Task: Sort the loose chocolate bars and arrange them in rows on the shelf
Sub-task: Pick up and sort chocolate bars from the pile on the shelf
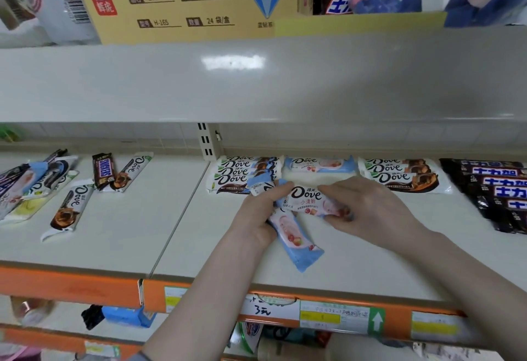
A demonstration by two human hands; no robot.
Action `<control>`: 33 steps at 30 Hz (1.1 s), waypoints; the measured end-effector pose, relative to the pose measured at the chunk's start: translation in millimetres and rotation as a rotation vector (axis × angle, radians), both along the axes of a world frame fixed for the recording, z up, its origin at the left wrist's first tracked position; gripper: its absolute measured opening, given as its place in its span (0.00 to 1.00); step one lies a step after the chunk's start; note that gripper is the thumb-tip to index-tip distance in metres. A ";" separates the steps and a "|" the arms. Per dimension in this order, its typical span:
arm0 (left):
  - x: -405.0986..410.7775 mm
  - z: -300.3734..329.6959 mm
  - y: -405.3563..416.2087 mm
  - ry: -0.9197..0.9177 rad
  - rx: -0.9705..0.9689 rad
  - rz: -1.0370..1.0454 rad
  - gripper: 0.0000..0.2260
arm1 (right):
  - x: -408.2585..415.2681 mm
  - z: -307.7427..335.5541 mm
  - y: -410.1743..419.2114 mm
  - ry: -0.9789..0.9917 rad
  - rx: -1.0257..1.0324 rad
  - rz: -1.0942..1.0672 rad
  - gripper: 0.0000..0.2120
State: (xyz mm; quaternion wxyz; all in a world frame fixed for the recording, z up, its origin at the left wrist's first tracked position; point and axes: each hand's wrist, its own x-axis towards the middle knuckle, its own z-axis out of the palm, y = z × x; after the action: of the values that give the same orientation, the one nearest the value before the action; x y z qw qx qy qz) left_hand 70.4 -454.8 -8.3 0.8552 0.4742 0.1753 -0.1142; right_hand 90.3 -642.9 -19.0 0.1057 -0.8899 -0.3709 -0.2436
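Observation:
My left hand grips several light-blue Dove bars; one sticks out toward the shelf's front edge. My right hand pinches the right end of another light-blue Dove bar, held level above the white shelf. Behind my hands lie sorted rows: white-and-brown Dove bars, one light-blue Dove bar, more white Dove bars and dark bars with blue lettering. Loose bars lie on the left section: a mixed pile, a Snickers and two Dove bars.
An orange price rail with labels runs along the shelf's front edge. The upper shelf board overhangs the work area and carries a cardboard box. A slotted metal upright divides the two sections at the back.

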 end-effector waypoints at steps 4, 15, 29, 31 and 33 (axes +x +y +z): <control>3.6 -2.9 7.9 -0.001 -0.105 0.138 0.05 | 24.2 7.7 -4.5 -0.029 -0.101 -0.016 0.09; 2.9 2.2 19.8 0.071 -0.178 0.180 0.08 | 94.2 14.2 -8.7 0.258 -0.217 -0.048 0.19; 1.5 3.8 25.0 0.110 -0.194 0.150 0.05 | 104.2 5.5 -0.3 0.306 -0.217 -0.045 0.13; 0.3 3.9 25.7 0.109 -0.191 0.139 0.05 | 103.5 7.4 0.8 0.322 -0.229 -0.046 0.14; -1.1 4.2 26.2 0.110 -0.187 0.129 0.05 | 102.8 8.7 2.4 0.329 -0.236 -0.050 0.13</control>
State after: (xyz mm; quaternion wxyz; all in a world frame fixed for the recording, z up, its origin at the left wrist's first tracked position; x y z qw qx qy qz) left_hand 69.3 -428.6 -4.0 0.8904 0.3729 0.2407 -0.1008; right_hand 193.0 -640.5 -10.3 0.0539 -0.9328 -0.3525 -0.0523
